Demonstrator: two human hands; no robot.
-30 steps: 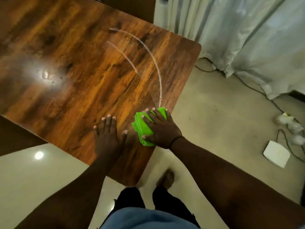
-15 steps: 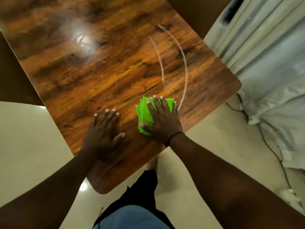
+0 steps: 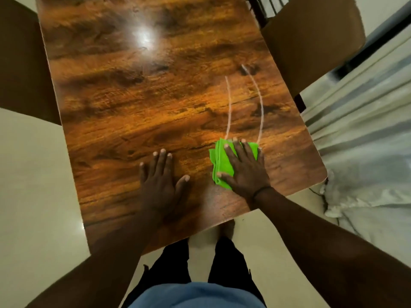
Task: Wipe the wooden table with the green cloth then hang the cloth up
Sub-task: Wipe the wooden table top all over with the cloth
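The wooden table (image 3: pixel 142 112) fills the upper middle of the head view, glossy with dark grain. A folded green cloth (image 3: pixel 219 162) lies flat on it near the right front corner. My right hand (image 3: pixel 243 168) presses down on the cloth with fingers spread, covering most of it. My left hand (image 3: pixel 159 176) rests flat on the bare wood to the left of the cloth, fingers apart, holding nothing. Two thin pale wet streaks (image 3: pixel 260 103) curve away from the cloth toward the far right edge.
A brown chair (image 3: pixel 311 41) stands at the table's far right and another brown chair (image 3: pixel 20 58) at the left. Pale curtains (image 3: pixel 360 138) hang and pool on the right, with a dark cable (image 3: pixel 322 196) on the floor. My legs stand at the near edge.
The view has swung so the table now lies squarer before me. My right hand with the cloth has slid further onto the tabletop from its edge. The left hand stays flat.
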